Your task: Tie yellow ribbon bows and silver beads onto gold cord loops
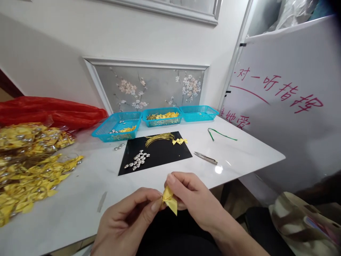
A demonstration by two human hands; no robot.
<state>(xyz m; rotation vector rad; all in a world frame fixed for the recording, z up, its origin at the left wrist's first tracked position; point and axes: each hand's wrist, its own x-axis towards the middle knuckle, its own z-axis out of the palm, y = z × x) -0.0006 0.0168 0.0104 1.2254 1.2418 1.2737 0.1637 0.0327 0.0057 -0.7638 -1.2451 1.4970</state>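
Observation:
A yellow ribbon bow [169, 201] is held between my two hands, just in front of the table's near edge. My left hand [133, 215] pinches the bow near its knot with thumb and forefinger. On the other side, my right hand [190, 197] grips the bow's upper loop, thumb on top. Beyond them lies a black mat [160, 156] bearing silver beads [139, 160], a bundle of gold cords [160, 138] and a few small yellow bows [180, 141].
Thread snips [206, 158] and a green twist tie [222, 134] lie to the right. Blue baskets [114, 137] line the wall, some holding yellow pieces. Bagged yellow bows with beads [32, 185] and a red plastic bag [53, 110] fill the left. A whiteboard [287, 71] stands right.

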